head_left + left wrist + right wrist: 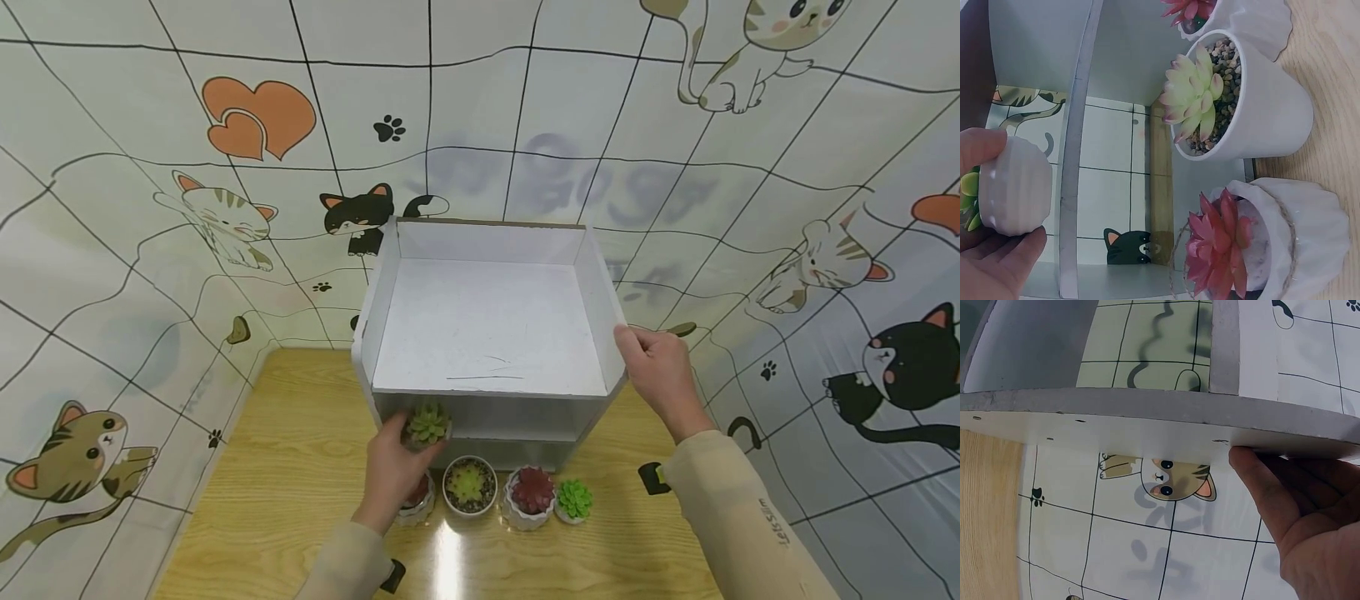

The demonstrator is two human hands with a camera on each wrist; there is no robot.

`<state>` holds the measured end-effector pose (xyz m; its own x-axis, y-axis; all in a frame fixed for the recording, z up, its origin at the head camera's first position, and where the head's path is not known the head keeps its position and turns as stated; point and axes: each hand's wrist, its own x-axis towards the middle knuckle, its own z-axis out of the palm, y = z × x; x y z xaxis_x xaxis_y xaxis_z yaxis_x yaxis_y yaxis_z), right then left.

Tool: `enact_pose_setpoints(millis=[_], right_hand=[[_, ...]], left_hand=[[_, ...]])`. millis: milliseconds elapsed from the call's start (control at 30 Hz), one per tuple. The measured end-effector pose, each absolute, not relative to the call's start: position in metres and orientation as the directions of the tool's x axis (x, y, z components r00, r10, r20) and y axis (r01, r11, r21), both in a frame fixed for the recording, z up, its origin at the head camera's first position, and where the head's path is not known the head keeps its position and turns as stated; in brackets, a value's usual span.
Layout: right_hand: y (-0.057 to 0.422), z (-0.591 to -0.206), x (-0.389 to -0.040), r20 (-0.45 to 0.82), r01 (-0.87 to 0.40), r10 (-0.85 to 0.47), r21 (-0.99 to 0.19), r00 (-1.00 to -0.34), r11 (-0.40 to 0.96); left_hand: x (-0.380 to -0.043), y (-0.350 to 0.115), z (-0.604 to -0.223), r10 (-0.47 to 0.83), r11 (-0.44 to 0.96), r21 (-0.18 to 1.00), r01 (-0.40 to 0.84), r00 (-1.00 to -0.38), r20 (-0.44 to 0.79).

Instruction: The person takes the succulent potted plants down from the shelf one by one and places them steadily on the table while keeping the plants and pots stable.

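Observation:
My left hand holds a small green succulent by its white ribbed pot, between thumb and fingers. The pot is at the left front of the white shelf unit, before the upper opening below its top tray. In the left wrist view it appears beside the edge of a shelf board. On the unit's right side panel, my right hand grips near the upper edge; some of its fingers are hidden behind the panel in the right wrist view.
In front of the unit stand a red succulent partly behind my left hand, a pale green one in a white pot, another red one and a small bright green plant. The wooden table meets cat-printed cloth walls.

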<state>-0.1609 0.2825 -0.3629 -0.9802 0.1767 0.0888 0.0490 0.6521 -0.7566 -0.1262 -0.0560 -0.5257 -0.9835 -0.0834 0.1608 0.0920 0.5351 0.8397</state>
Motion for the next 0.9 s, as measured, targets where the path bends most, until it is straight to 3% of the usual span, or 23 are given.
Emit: enact_pose_setpoints(millis=[367,667,900], right_hand=[[0.283,-0.362,-0.160,0.091,0.052,0.179,-0.745,-0.980,0.665],[0.283,-0.364,-0.160,0.076,0.064,0.181,-0.745,-0.981,0.663],[0.282,-0.362,-0.159,0.069,0.071,0.185,-0.750,-0.980,0.657]], left_hand=[[-0.110,-0.061,-0.528,-0.074,0.523,0.845,0.108,-0.982,0.172],[-0.097,-0.062,-0.534,-0.065,0.430,0.894,0.122,-0.984,0.166],[-0.086,-0.063,-0.541,-0.077,0.493,0.863,0.106,-0.983,0.165]])
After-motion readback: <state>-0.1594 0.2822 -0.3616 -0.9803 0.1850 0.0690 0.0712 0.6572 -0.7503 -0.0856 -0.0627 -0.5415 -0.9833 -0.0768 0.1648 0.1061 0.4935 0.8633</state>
